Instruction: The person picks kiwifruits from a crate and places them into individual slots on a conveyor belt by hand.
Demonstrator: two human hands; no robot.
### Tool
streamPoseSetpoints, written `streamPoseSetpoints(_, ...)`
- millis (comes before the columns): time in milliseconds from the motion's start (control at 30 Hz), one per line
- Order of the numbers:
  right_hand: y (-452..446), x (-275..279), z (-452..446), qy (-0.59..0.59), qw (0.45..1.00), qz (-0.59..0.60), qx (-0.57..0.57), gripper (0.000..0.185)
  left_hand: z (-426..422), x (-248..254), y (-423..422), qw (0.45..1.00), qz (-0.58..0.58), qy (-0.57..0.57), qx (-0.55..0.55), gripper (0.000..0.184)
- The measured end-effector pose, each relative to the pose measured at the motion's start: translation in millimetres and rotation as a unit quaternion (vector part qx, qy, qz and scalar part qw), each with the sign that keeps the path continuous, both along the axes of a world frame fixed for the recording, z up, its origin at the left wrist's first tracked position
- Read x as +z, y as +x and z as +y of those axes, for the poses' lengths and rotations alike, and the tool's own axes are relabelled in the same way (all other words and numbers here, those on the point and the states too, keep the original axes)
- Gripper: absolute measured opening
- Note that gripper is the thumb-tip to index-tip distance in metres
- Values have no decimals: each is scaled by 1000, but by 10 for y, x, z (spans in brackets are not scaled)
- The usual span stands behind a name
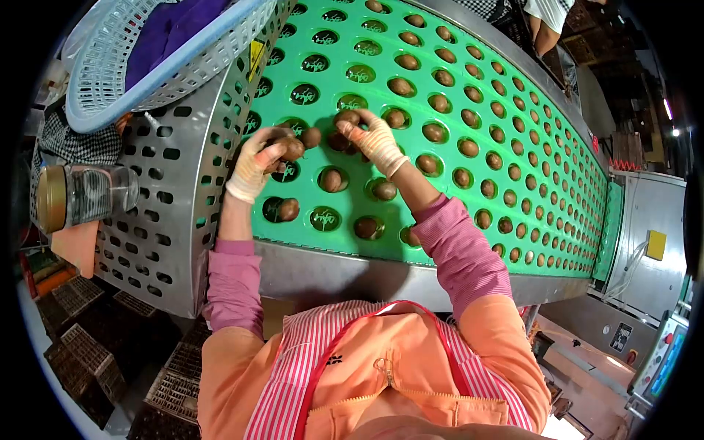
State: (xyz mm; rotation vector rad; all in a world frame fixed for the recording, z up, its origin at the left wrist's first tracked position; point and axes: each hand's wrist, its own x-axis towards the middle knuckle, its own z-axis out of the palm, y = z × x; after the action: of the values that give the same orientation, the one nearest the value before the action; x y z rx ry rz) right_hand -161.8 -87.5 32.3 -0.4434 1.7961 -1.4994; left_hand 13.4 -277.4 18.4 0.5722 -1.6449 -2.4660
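With the left hand [258, 163] cradling several brown, egg-shaped objects [293, 149] and the right hand [374, 139] pinching another over the green, moulded surface with oval cups [384, 60], a light hold and low release should prevent rolling.

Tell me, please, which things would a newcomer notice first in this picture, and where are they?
The bright green surface would probably catch the eye first: it stretches from the upper middle to the right, with many round brown objects sitting in its hollows. Above its near left part, the left hand holds several of them, and the right hand grips at least one. At the upper left, a light blue basket contains purple cloth.
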Motion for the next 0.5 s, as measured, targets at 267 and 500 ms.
streamPoseSetpoints(267,-497,17,-262,277,874,398,41,55,-243,195,-665,988,-29,-149,-14,43)
streamPoseSetpoints(500,-332,-97,-40,109,951,276,-87,34,-482,-153,-1294,835,-209,-508,-43,46)
